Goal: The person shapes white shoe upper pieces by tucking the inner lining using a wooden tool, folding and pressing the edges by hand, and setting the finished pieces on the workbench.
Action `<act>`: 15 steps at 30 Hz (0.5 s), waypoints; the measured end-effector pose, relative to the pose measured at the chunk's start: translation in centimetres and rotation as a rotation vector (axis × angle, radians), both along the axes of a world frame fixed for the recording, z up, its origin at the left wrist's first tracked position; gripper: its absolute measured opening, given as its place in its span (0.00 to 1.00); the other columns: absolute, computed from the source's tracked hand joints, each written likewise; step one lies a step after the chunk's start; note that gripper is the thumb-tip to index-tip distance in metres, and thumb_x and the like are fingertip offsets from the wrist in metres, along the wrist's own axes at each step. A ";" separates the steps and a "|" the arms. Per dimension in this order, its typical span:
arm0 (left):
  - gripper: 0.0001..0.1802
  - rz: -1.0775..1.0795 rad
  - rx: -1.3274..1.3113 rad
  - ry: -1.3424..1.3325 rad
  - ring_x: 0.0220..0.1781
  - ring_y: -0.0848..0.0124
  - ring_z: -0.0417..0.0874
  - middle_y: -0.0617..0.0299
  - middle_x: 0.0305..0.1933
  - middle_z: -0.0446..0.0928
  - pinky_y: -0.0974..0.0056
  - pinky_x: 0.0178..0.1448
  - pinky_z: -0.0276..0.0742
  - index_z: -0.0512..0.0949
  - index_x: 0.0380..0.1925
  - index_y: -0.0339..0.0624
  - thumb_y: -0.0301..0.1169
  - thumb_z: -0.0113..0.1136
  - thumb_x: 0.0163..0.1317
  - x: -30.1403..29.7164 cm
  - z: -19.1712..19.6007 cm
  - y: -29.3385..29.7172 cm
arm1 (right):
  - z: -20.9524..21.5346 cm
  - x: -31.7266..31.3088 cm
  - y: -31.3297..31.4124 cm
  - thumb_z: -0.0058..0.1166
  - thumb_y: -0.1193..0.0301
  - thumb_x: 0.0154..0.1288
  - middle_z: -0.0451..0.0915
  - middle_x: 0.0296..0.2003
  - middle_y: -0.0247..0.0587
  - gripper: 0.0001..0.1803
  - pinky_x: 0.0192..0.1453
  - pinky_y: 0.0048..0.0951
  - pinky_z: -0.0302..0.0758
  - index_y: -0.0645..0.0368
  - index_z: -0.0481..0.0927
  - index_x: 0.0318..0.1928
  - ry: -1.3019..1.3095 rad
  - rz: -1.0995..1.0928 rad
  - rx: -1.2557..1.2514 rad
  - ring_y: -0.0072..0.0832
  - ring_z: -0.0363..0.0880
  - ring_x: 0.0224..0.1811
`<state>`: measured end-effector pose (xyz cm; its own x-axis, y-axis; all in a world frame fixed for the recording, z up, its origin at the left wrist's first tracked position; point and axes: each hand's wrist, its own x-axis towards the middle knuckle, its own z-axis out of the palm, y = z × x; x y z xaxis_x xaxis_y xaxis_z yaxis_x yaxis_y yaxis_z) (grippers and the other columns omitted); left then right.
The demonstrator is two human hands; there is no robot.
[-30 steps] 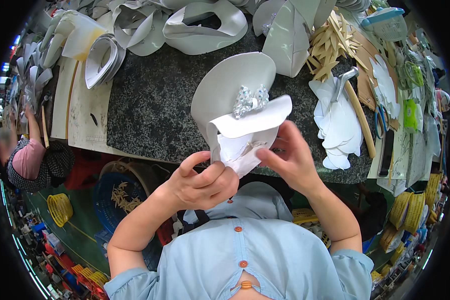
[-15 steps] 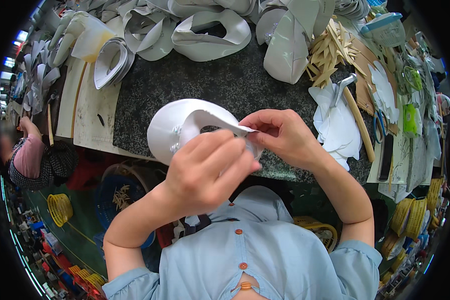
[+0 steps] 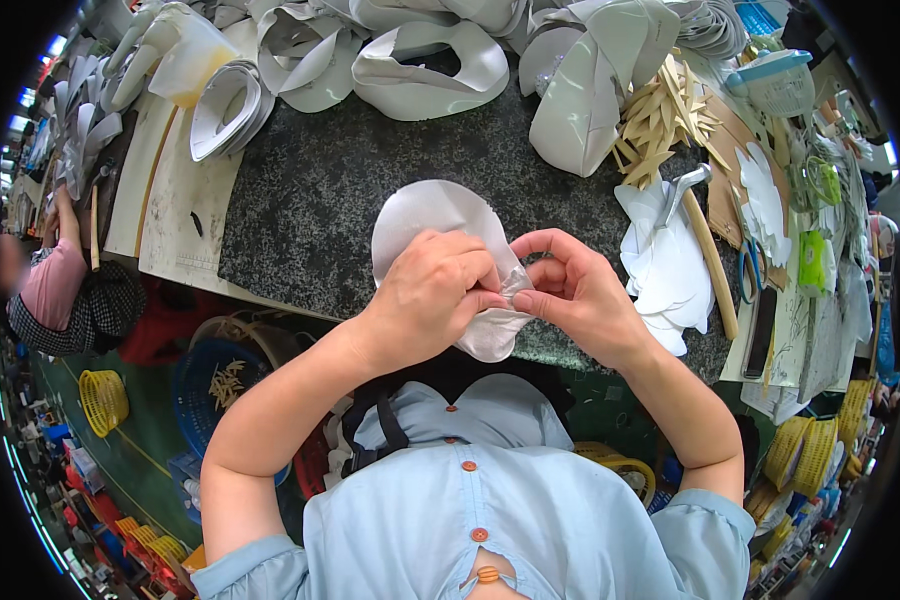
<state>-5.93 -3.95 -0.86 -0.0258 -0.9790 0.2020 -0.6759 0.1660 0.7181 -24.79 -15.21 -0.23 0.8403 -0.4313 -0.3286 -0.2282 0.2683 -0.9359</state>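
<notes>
A white shoe upper (image 3: 415,215) lies over the dark speckled slab in front of me, its pale lining side facing up. My left hand (image 3: 432,292) pinches its middle, fingers and thumb pressed together on the material. Close beside it, my right hand (image 3: 578,298) grips the edge of the same upper between thumb and fingers. The fingertips of both hands almost meet at a fold. My fingers cover the centre of the piece, and its near rounded end (image 3: 495,335) hangs toward me.
More shoe uppers (image 3: 430,85) line the far side of the slab (image 3: 310,190). To the right are white cut pieces (image 3: 670,280), a hammer (image 3: 710,260), scissors (image 3: 752,268) and tan pointed pieces (image 3: 660,115). A plastic jug (image 3: 182,55) stands far left; a co-worker (image 3: 55,285) is beyond.
The upper has been turned over, hiding its sparkling trim, and sits farther right. My left hand has moved up and right onto it; the right hand keeps its pinch.
</notes>
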 end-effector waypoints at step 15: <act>0.07 -0.054 0.044 0.042 0.42 0.59 0.81 0.59 0.35 0.80 0.58 0.52 0.72 0.78 0.31 0.40 0.29 0.67 0.60 -0.7 0.0 -0.1 | 0.1 -2.2 -0.3 0.61 0.77 0.69 0.82 0.40 0.34 0.16 0.50 0.23 0.81 0.66 0.75 0.55 0.145 0.032 0.082 0.17 0.81 0.42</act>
